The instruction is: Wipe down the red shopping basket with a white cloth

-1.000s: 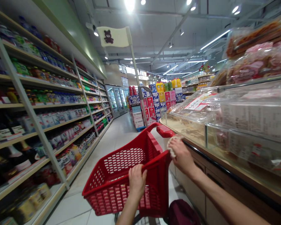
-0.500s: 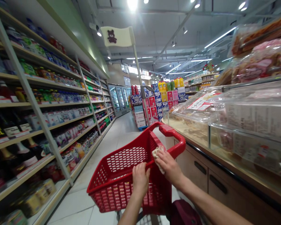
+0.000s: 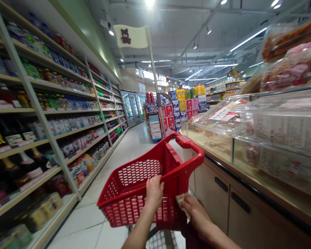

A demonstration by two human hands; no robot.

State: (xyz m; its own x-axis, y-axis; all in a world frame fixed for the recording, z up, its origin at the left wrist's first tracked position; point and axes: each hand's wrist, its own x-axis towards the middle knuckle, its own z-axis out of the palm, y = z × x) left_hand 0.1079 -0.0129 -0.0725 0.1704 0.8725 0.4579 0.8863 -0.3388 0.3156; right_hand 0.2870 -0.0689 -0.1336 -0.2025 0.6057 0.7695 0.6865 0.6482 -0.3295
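Note:
In front of me stands a red plastic shopping cart with perforated basket walls and a red handle loop at its right end. My left hand grips the basket's near rim, fingers curled over the top edge. Low on the right, my right hand is closed around a crumpled whitish cloth, which lies against the cart's side below the handle. A little of the fingers is hidden by the cloth and the hand itself.
Shelves of bottles and cans line the left. On the right runs a wooden counter with clear cases of packaged food. A pole with a bear flag rises ahead before stacked boxes. Glass-door coolers stand farther back.
My right hand has moved down with the cloth, from the rim near the handle to the cart's lower side. My left hand keeps its hold on the rim.

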